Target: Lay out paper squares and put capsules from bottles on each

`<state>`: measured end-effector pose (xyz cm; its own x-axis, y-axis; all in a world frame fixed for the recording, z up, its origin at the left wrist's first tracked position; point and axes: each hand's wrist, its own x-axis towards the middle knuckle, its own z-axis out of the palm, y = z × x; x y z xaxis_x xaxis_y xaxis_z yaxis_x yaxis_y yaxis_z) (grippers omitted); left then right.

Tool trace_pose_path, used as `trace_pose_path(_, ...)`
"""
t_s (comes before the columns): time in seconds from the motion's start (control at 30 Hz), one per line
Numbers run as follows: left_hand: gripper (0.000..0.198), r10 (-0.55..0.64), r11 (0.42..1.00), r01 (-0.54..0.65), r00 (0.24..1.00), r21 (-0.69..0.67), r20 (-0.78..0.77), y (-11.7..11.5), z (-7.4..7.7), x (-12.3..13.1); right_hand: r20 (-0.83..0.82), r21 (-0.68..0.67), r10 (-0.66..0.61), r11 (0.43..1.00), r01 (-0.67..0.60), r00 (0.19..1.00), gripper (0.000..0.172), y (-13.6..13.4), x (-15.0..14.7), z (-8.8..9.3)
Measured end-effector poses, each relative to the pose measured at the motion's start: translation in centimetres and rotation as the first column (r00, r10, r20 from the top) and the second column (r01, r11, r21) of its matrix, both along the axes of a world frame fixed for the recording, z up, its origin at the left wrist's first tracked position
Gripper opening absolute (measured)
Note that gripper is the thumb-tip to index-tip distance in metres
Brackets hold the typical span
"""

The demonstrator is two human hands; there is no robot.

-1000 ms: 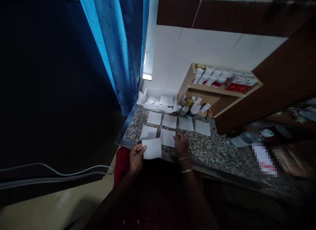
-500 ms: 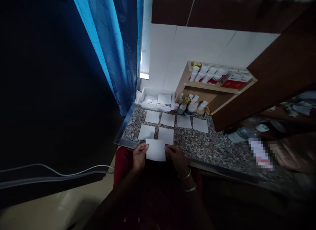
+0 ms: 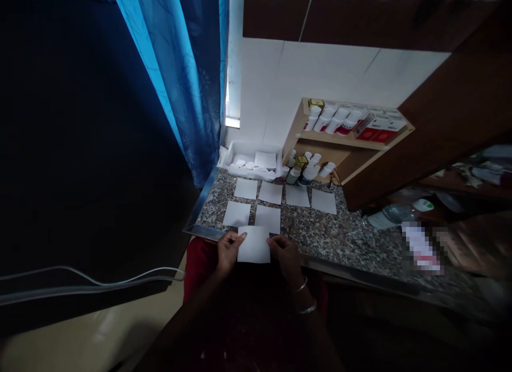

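Observation:
I hold a white paper square [image 3: 253, 244] at the near edge of a speckled granite counter [image 3: 332, 239]. My left hand [image 3: 228, 250] pinches its left side and my right hand [image 3: 285, 255] pinches its right side. Several more white paper squares [image 3: 268, 217] lie flat in two rows on the counter just beyond it. Both wrists are dark and partly in shadow; the right one wears bangles.
A white tray [image 3: 251, 162] with paper pieces sits at the back by a blue curtain [image 3: 188, 79]. A wooden shelf [image 3: 348, 143] holds white bottles and red boxes. A clear bottle [image 3: 396, 213] lies at the right. A tube [image 3: 92, 281] runs low left.
My right hand left the paper on the counter and came back to grip the right side of the square that my left hand held. The view shifted slightly.

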<state>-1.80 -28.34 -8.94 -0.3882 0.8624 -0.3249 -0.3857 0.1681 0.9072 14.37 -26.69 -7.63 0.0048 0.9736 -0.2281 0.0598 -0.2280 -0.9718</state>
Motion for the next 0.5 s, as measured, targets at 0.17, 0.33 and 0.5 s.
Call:
trace_pose_path(0.17, 0.027, -0.028, 0.999, 0.032, 0.992, 0.03, -0.124, 0.0, 0.8, 0.3, 0.152, 0.079, -0.005, 0.997, -0.007, 0.988, 0.028, 0.0, 0.3, -0.7)
trace_pose_path(0.33, 0.026, -0.085, 0.991, 0.103, 0.975, 0.08, -0.204, -0.2, 0.7, 0.3, 0.357, 0.172, -0.208, 0.973, 0.155, 0.911, 0.038, 1.8, 4.2, -1.3)
trace_pose_path(0.5, 0.033, -0.121, 0.989, 0.138, 0.966, 0.061, -0.228, -0.7, -0.3, 0.3, 0.51, 0.277, -0.389, 0.919, 0.282, 0.767, 0.05, 5.8, 9.8, -3.1)
